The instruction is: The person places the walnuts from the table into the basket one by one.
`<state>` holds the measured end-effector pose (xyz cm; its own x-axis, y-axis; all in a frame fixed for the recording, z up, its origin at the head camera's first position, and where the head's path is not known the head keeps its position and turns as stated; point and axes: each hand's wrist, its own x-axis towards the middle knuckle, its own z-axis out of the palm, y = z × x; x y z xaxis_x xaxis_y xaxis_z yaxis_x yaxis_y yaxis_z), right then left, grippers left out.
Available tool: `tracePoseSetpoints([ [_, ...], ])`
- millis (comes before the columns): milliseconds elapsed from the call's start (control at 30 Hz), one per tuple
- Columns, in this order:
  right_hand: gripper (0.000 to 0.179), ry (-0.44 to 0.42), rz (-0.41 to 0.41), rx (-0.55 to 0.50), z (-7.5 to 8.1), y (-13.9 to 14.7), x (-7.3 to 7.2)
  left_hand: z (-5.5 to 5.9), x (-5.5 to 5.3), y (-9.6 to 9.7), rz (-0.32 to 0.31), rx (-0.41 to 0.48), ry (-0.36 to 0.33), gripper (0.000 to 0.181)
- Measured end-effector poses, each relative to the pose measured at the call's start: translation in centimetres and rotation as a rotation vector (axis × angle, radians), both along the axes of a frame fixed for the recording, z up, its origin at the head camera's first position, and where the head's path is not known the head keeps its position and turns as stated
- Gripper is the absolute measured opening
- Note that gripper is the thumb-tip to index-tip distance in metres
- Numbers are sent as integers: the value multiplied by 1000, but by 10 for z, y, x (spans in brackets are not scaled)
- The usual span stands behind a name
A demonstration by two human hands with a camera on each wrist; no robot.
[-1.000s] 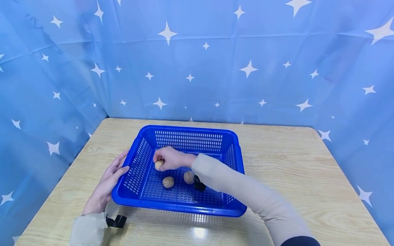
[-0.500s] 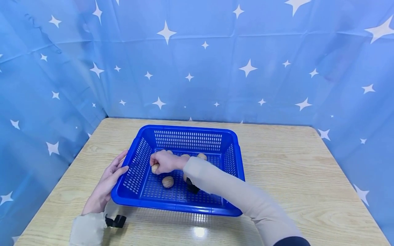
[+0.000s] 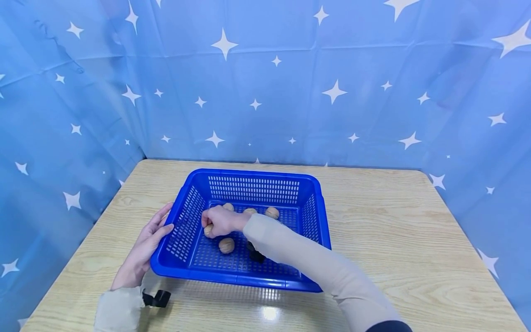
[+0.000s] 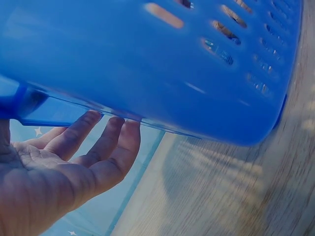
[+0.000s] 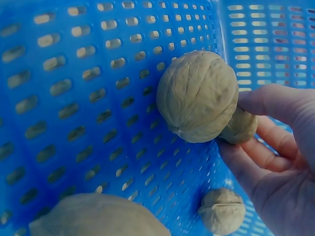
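My right hand point(image 3: 221, 220) reaches into a blue plastic basket point(image 3: 253, 173) and pinches a walnut point(image 3: 209, 230) low near its left wall. In the right wrist view this walnut point(image 5: 241, 127) shows between thumb and fingers, partly hidden behind a nearer walnut point(image 5: 197, 96). My left hand point(image 3: 145, 244) grips the basket's left rim, thumb over the top. Its fingers point(image 4: 129, 135) press the outer wall in the left wrist view. Another walnut point(image 3: 226, 245) lies just in front of the right hand; behind the hand is one more walnut point(image 3: 228, 206).
More walnuts, including one at the back right point(image 3: 272, 212), lie on the basket's slotted floor; the right sleeve point(image 3: 298, 244) crosses over it. The basket stands on a wooden table point(image 3: 394, 221). A blue star-patterned curtain point(image 3: 265, 92) hangs behind and at the sides.
Over the last second my right hand has shifted slightly left and nearer with the walnut, uncovering walnuts at the back. The left hand and basket stay nearly still.
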<state>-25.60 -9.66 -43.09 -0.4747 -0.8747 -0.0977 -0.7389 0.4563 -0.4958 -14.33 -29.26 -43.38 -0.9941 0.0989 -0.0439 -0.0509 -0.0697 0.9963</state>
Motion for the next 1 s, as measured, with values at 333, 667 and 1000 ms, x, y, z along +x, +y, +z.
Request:
tracePoseSetpoints([
  [333, 23, -42, -19, 2, 4, 3, 0, 1, 0, 1, -4, -1, -3, 62],
  [667, 30, -178, -12, -134, 34, 17, -3, 0, 0, 0, -6, -19, 9, 62],
  [1000, 27, -197, -106, -237, 80, 68, -4, 13, 4, -3, 35, -275, 91, 62],
])
